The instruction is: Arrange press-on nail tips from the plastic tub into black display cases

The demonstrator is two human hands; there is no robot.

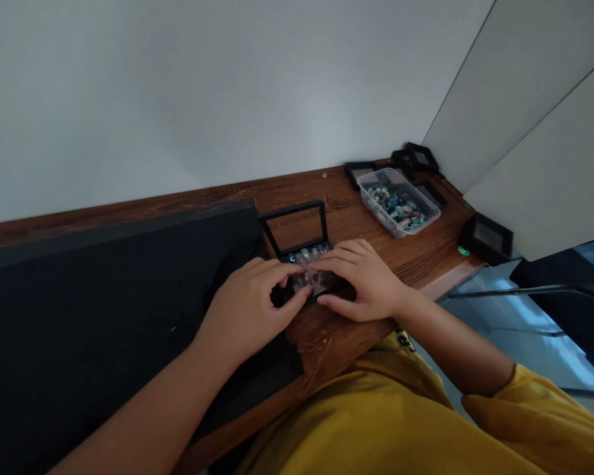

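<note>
A small black display case [293, 214] stands on the wooden tabletop with its framed, see-through lid raised. Inside lie several small glossy pieces [305, 253] that look like false nails. My left hand [257, 293] reaches in from the left, its thumb and index finger closed around a clear plastic piece [309, 276] over the case. From the right, my right hand [361, 280] puts its index fingertip to the same clear piece. Its thumb is apart from that finger, down by the front right edge of the case. The fingers partly cover the case's contents.
A clear plastic tub [400, 231] full of small coloured pieces sits back right. Several black cases [420, 156] lie behind it, and another black case [488, 236] is at the right edge. A large black panel [119, 316] covers the left side. A wall [228, 92] rises behind.
</note>
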